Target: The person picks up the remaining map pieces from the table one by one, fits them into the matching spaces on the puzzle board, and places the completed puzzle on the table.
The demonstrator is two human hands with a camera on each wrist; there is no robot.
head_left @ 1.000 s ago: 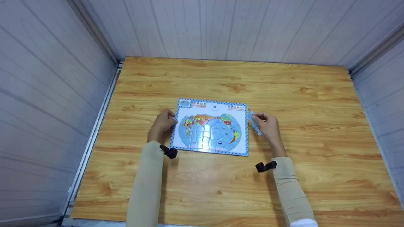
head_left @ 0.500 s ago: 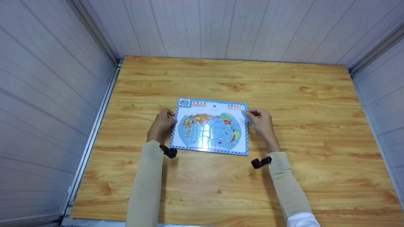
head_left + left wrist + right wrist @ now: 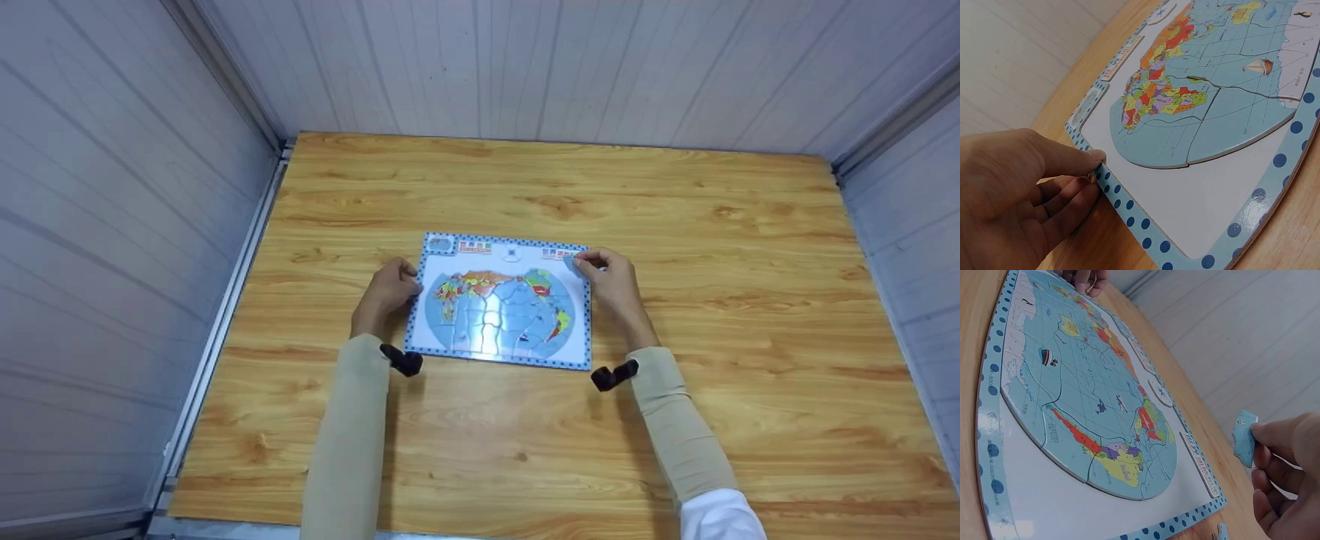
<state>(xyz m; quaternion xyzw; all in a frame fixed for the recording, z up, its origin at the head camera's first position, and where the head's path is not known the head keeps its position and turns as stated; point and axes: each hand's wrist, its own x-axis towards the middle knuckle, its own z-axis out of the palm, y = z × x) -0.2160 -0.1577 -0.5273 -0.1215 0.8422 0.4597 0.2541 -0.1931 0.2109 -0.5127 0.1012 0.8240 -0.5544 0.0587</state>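
Observation:
A world-map jigsaw puzzle [image 3: 499, 361] with a blue dotted border lies flat on the table. My left hand [image 3: 385, 291] grips its left edge; in the left wrist view the thumb [image 3: 1090, 160] presses on the border and the other fingers curl at the rim. Between thumb and fingers my right hand [image 3: 615, 283] pinches a small light-blue puzzle piece [image 3: 1244, 439], held up over the puzzle's upper right corner. At the bottom of the right wrist view, another blue piece [image 3: 1222, 531] shows partly, just off the dotted border.
The wood-grain table [image 3: 750, 300] extends around the puzzle on all sides. Pale panel walls [image 3: 525, 67] stand behind it and at both sides. A black wrist camera [image 3: 615, 375] sits on the right sleeve, another [image 3: 402, 361] on the left one.
My right hand has lifted a blue piece from the table right of the puzzle and moved left and away from me, over the puzzle's corner. The left hand stays at the edge.

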